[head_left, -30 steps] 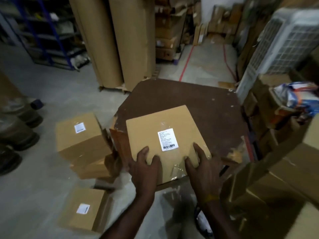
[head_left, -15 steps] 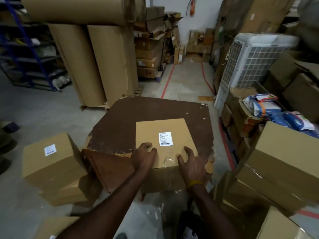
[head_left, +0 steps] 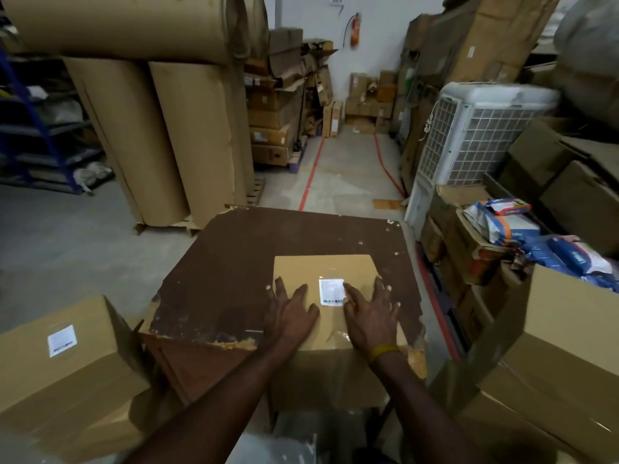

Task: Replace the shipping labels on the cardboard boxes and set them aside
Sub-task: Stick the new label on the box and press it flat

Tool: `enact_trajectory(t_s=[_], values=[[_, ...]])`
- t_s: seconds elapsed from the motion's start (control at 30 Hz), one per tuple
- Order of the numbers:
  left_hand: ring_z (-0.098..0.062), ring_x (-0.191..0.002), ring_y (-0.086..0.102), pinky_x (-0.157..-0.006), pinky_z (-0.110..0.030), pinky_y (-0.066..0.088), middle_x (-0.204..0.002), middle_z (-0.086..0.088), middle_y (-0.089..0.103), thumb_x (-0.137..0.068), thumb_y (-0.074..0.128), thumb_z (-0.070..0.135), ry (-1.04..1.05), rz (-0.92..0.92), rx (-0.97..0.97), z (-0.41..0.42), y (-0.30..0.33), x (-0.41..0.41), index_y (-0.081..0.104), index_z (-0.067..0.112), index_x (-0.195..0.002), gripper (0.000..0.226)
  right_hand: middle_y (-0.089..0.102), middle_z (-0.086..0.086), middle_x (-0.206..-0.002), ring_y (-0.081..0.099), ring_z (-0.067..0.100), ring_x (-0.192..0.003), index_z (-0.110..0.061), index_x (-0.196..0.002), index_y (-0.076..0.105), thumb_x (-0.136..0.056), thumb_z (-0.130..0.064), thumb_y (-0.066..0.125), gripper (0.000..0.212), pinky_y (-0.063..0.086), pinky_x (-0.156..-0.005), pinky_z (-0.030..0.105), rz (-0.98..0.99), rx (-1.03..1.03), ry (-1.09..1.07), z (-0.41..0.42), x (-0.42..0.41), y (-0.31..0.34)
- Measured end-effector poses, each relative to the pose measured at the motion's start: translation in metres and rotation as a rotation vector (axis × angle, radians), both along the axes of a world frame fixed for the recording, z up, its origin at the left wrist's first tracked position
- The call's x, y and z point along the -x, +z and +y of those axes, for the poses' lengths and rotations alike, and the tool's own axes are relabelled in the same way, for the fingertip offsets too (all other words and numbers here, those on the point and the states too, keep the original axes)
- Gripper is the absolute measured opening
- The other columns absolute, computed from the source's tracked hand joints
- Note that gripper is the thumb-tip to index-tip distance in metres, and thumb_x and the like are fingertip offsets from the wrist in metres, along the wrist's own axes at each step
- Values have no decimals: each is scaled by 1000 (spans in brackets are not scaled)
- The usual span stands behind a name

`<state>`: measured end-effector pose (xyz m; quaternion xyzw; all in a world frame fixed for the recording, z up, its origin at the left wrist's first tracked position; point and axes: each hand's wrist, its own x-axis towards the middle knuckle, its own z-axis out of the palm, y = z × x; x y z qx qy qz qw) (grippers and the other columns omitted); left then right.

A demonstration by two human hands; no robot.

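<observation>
Now hands point(head_left: 330, 316) flatter on box point(head_left: 335, 373) top, R fingers point(head_left: 351, 291) at label point(head_left: 331, 292).

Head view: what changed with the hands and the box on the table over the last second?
Both hands slid forward from the near edge of the box: left hand now flat on top, right hand with fingers touching the label. The box stayed on the brown table, label still on.

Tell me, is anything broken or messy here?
Yes. The brown table is damaged: its near left edge is chipped and crumbling, with pale patches where the surface has flaked off. The cardboard box under both flat hands looks fine, though clear tape near its front edge is wrinkled.
</observation>
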<state>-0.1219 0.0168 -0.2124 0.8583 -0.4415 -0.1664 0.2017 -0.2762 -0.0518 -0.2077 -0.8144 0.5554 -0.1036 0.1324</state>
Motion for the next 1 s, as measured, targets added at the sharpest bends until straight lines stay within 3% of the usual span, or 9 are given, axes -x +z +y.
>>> enact_trajectory(t_s=[0.13, 0.33, 0.5, 0.7, 0.83, 1.0], values=[[-34, -153, -8, -120, -47, 19, -168, -6, -2, -98, 42, 54, -88, -37, 18, -22, -6, -33, 27, 42, -153, 58, 2, 6, -167, 1, 34, -153, -56, -149, 26, -102, -57, 23, 47, 3, -118, 64, 81, -67, 10, -37, -37, -1], [-35, -153, 1, -123, -45, 16, -167, -8, 9, -98, 44, 49, -207, -75, 79, -66, -10, -81, 35, 35, -152, 57, 1, 4, -167, 4, 32, -153, -58, -149, 22, -100, -62, 25, 49, 13, -112, 70, 189, -90, -77, -79, -83, 3], [-34, -153, 4, -121, -53, 21, -166, -6, 14, -99, 44, 47, -314, -74, 59, -111, -7, -118, 39, 32, -150, 54, 4, 4, -167, 9, 32, -151, -57, -146, 31, -98, -61, 32, 48, 16, -110, 71, 169, -111, -163, -110, -112, 7], [-31, -151, 13, -122, -48, 20, -163, -7, 22, -99, 41, 43, -381, -133, 79, -146, -10, -141, 41, 31, -148, 50, 7, 4, -167, 11, 30, -151, -55, -145, 35, -97, -62, 33, 48, 15, -111, 69, 146, -98, -227, -134, -133, 8], [-32, -152, 10, -121, -50, 22, -164, -6, 19, -98, 38, 43, -387, -176, 84, -157, -19, -149, 37, 33, -149, 52, 9, 4, -166, 8, 29, -152, -53, -148, 29, -99, -61, 31, 50, 12, -114, 66, 156, -78, -198, -145, -139, 2], [-33, -153, 4, -120, -54, 22, -165, -4, 12, -99, 38, 45, -419, -189, 46, -168, -10, -153, 28, 36, -151, 54, 17, 4, -164, 11, 26, -151, -47, -140, 37, -95, -60, 41, 47, 12, -116, 65, 93, -70, -145, -168, -138, -4]])
